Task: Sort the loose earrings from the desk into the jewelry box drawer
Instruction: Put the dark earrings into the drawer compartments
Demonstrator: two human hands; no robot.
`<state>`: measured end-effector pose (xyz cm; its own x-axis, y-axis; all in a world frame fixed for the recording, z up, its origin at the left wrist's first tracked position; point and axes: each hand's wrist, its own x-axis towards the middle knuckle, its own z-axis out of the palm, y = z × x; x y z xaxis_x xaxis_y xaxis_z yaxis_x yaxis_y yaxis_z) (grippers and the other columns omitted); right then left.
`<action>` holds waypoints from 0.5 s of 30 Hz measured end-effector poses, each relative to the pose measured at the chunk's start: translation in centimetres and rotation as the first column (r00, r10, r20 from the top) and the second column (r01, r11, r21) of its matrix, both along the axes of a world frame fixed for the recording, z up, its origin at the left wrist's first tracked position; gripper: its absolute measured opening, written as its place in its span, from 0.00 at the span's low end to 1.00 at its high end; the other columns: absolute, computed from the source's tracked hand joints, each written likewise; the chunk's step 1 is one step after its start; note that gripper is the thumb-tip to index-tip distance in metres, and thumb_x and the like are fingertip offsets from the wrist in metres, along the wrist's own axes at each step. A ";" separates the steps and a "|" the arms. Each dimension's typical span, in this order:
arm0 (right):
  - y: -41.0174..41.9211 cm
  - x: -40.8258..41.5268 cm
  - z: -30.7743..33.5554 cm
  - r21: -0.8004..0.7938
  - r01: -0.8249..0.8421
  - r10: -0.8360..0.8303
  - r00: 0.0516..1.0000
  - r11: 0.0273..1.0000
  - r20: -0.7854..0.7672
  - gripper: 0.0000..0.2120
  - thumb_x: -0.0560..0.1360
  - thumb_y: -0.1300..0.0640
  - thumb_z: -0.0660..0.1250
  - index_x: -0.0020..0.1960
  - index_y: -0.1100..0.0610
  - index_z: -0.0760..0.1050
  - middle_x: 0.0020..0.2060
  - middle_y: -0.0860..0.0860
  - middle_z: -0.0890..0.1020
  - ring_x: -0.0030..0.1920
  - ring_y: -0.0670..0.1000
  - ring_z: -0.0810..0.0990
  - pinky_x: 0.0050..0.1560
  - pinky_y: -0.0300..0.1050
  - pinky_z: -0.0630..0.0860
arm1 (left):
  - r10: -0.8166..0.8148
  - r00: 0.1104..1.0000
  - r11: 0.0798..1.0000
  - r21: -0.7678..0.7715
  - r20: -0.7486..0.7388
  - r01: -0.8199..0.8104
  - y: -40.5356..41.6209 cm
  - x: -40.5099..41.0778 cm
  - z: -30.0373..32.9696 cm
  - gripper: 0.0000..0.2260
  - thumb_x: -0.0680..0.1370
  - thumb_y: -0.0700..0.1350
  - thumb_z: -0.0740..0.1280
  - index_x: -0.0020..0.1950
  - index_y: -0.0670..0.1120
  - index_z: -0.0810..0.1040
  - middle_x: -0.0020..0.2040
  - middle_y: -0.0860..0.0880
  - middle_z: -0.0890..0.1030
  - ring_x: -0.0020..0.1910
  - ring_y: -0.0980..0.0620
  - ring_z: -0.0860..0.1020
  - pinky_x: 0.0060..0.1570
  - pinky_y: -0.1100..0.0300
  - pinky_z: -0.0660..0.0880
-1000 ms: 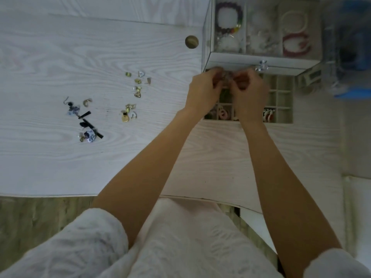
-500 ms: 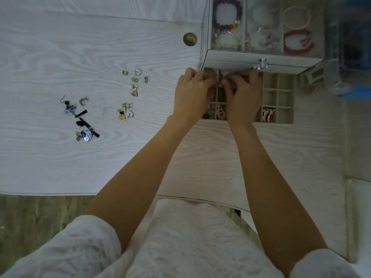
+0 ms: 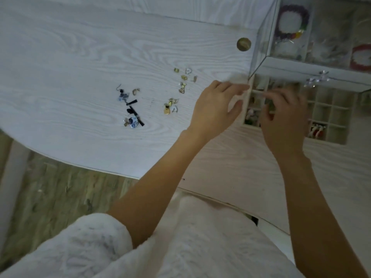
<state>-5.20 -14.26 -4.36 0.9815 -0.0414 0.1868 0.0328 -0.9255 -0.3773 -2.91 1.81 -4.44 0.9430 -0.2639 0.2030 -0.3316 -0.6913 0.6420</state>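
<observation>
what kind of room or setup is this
Probably a home dressing or bedroom desk: a white wood-grain desk, a glass-topped jewelry box with its compartmented drawer pulled open, and loose earrings scattered on the desk.

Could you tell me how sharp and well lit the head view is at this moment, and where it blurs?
Head view: dim, flat light; left hand fingertips and right hand smeared by motion; earrings on the desk fairly sharp; glass box soft, its contents hazy; wide-angle bending at the desk edge.
</observation>
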 end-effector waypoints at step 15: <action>23.1 3.2 -2.0 0.237 -0.573 0.617 0.759 0.784 -0.206 0.13 0.77 0.62 0.62 0.60 0.58 0.75 0.53 0.54 0.79 0.51 0.54 0.78 0.48 0.45 0.73 | 0.746 0.592 0.633 0.049 -0.307 -0.772 18.2 -8.2 -4.3 0.23 0.69 0.52 0.73 0.61 0.51 0.71 0.50 0.53 0.73 0.49 0.53 0.74 0.45 0.62 0.69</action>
